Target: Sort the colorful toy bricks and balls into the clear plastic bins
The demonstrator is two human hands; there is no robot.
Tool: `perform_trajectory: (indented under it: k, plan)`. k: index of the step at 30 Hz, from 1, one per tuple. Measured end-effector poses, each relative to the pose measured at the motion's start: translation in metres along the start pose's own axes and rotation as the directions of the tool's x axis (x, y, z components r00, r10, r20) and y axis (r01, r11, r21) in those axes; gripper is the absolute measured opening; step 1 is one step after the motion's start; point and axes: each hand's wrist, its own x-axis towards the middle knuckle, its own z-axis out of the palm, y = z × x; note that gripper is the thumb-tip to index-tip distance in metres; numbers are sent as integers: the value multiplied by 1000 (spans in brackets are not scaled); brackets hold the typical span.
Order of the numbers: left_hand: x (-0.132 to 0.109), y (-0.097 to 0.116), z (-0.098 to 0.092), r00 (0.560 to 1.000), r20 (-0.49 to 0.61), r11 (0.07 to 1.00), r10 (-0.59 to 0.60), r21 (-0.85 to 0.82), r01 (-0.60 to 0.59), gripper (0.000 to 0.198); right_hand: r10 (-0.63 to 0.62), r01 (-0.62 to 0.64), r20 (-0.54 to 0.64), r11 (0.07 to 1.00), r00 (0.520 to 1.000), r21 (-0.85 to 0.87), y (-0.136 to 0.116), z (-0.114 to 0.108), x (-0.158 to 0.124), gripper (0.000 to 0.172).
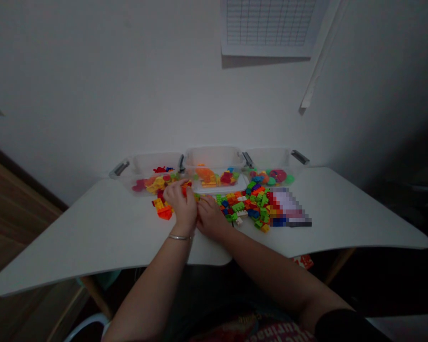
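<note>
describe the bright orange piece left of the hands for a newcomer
On the white table, find the left hand, with a silver bracelet at its wrist. Just left of it, the orange piece lies at the near edge of a small group of toy bricks, a vivid orange beside yellow and red neighbours.

Two bare forearms reach forward: the left forearm (157, 285) slants up from the lower left, the right forearm (271, 263) from the lower right. The left hand (181, 204) is raised, its fingers bent in a grip. Close against it, the right hand (212, 217) sits lower, fingers curled inward, fingertips partly hidden.
</note>
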Motion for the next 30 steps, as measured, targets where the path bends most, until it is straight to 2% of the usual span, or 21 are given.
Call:
perform_trajectory:
  k: [2, 5, 8, 11, 16, 20, 27, 30]
  plan:
    - [3, 4, 4, 981, 76, 977, 178, -131, -167, 32, 51, -53, -43, 997, 998, -54, -2, -5, -4, 39]
    - [7, 5, 13, 917, 222, 929, 331, -247, -276, 31, 153, -164, -90, 978, 984, -128, 1, -20, -9, 44]
    - [6, 0, 19, 860, 346, 923, 374, -229, -309, 31, 268, -283, -105, 944, 958, -172, 14, -41, -14, 42]
    - [3, -7, 20, 802, 415, 903, 429, -171, -395, 30, 343, -352, -82, 913, 936, -205, 35, -63, -22, 36]
    - [-1, -10, 17, 722, 428, 829, 544, -145, -540, 27, 330, -305, 34, 903, 943, -304, 63, -87, -41, 32]
    - [-5, -8, 19, 637, 456, 766, 622, -185, -615, 29, 332, -289, 75, 894, 940, -341, 68, -88, -49, 30]
    - [-11, -6, 16, 540, 511, 721, 669, -270, -638, 29, 297, -273, 19, 899, 955, -343, 69, -74, -49, 23]
    - [-13, -3, 14, 483, 516, 683, 708, -326, -654, 33, 296, -273, 11, 895, 955, -352, 67, -74, -49, 23]
